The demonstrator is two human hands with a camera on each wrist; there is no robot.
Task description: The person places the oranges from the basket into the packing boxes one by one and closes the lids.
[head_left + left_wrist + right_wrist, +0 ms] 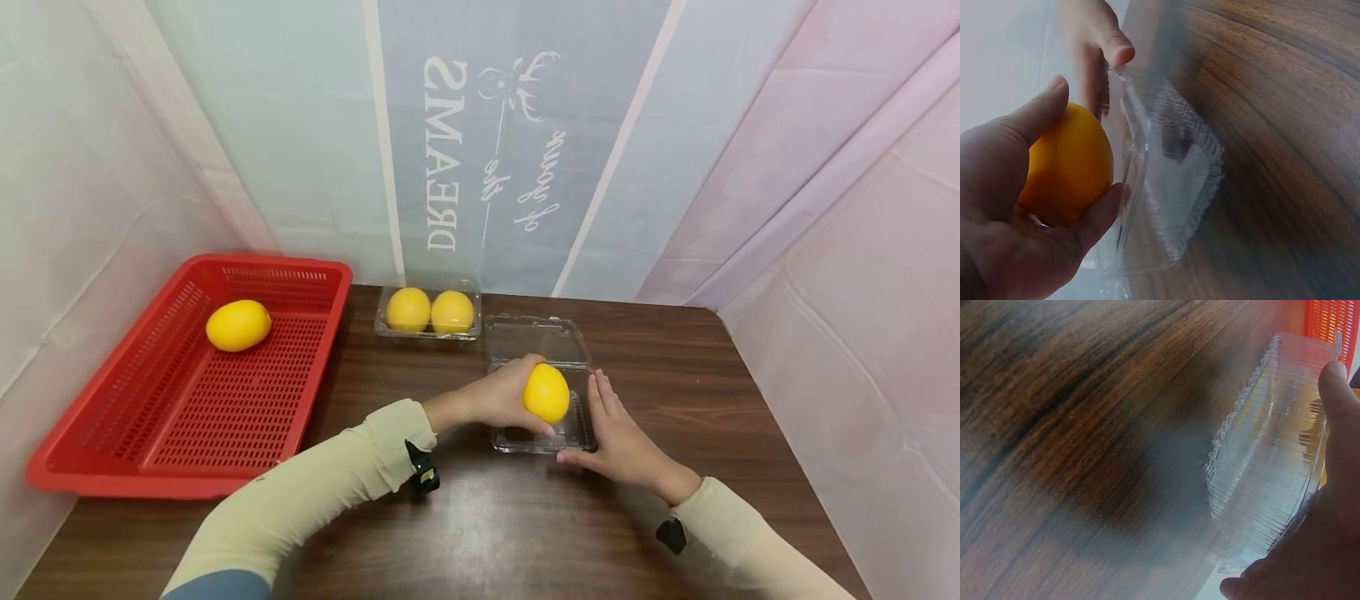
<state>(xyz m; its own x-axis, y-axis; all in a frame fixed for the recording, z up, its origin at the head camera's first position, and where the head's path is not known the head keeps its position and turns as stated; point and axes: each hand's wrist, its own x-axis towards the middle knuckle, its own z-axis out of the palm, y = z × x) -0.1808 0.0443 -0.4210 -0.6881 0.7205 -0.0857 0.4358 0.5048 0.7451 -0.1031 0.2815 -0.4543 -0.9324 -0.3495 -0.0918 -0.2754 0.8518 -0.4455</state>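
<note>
1. The table (480,542) is dark wood and bears all the rest.
2. On the left sits a red basket (165,486), with one loose fruit (238,325) near its far end.
3. The open box (517,444), clear and thin, lies in front of me with its lid (536,340) folded back. It looks light, so I judge that a bump from either hand could skid it or tip it.
4. Just beyond, to its left, a full box (431,333) holds two more fruits, side by side.
5. The right hand (622,446) lies along the open box's right side, fingers straight and close together, thumb apart at the near corner, touching the plastic. If it slackened, the box might slide.
6. The left hand (502,396) has its thumb and fingers spread round a fruit and clamped on it.
7. That held fruit (547,393) is over the open box; whether it touches the plastic, I cannot tell. Its smooth skin could slip if the grip loosened.
</note>
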